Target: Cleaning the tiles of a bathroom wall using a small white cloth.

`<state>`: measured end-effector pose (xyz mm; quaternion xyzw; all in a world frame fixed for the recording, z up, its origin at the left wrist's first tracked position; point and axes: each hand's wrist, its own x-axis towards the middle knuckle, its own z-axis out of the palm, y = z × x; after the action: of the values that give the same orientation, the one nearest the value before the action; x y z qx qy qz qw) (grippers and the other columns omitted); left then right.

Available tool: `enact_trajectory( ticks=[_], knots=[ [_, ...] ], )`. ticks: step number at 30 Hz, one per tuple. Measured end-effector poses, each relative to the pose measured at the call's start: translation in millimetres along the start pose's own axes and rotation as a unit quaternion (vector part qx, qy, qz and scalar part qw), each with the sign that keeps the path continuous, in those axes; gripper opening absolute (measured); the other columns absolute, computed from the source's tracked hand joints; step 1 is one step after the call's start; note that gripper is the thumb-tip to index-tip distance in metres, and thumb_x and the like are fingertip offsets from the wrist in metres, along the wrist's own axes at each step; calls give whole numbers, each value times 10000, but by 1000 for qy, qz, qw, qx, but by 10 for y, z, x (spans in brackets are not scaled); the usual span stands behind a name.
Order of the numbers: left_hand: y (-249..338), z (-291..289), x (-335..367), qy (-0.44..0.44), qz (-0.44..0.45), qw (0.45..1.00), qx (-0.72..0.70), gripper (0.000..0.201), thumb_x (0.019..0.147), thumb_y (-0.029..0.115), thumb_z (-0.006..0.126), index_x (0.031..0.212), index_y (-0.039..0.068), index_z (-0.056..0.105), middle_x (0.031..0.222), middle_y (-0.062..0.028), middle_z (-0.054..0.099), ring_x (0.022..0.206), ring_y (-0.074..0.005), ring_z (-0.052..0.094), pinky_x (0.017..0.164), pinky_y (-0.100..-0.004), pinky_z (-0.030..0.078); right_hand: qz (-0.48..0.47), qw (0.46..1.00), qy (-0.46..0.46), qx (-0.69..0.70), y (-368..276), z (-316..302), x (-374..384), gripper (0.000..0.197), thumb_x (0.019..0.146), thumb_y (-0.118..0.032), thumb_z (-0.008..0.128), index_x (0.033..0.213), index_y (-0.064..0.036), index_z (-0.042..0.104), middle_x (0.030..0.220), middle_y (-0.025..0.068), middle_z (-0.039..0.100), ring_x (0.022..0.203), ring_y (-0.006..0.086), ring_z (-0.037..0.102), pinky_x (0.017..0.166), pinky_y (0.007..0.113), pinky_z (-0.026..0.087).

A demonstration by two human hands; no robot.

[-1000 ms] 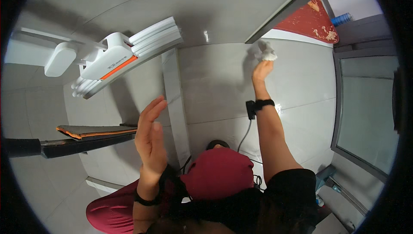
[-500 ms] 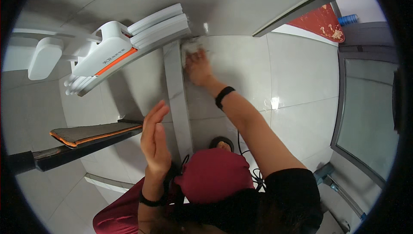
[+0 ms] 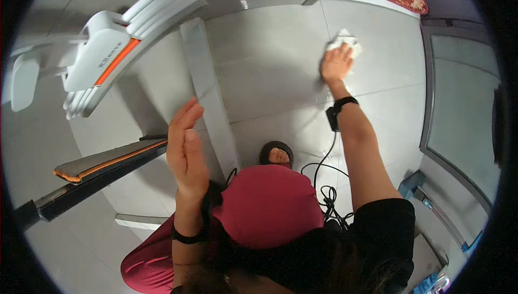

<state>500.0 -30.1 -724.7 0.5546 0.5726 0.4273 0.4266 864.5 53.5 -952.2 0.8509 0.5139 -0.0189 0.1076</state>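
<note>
My right hand (image 3: 336, 64) presses a crumpled white cloth (image 3: 346, 45) against the grey tiled floor (image 3: 270, 62), at the far right of the middle. Its fingers lie stretched over the cloth, and part of the cloth shows beyond the fingertips. My left hand (image 3: 186, 143) is held up with nothing in it, fingers extended side by side. Just left of that hand is a flat grey pad with an orange edge (image 3: 108, 159) on a black bar. Both wrists wear black bands.
A white plastic fixture (image 3: 100, 51) with ribs and an orange stripe stands out at the far left. A raised pale sill (image 3: 208, 89) crosses the floor. Black cable (image 3: 329, 202) lies coiled beside my knee. A grey-framed glass panel (image 3: 464, 99) borders the right side.
My right hand has swept right across the floor with the cloth, away from the sill. My left hand remains raised. The view has shifted slightly.
</note>
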Motion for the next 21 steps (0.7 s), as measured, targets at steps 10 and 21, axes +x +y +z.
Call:
enact_trajectory(
  ticks=[10, 21],
  knots=[
    [139, 156, 33, -13, 14, 999, 26, 382, 950, 206, 280, 1177, -28, 480, 1248, -176, 458, 1075, -271, 514, 943, -386, 378, -533, 827, 45, 170, -1266, -139, -1135, 531, 865, -278, 420, 1318, -21, 316, 1405, 145, 245, 1313, 307, 187, 1048, 486, 141],
    [45, 163, -39, -47, 8, 998, 52, 400, 957, 227, 249, 1198, -2, 471, 1252, -165, 463, 1100, -278, 505, 950, -406, 373, -2, 999, 42, 5, 1705, 525, -884, 494, 896, -314, 331, 1237, 37, 394, 1458, 126, 106, 1327, 348, 100, 1047, 471, 143]
  ],
)
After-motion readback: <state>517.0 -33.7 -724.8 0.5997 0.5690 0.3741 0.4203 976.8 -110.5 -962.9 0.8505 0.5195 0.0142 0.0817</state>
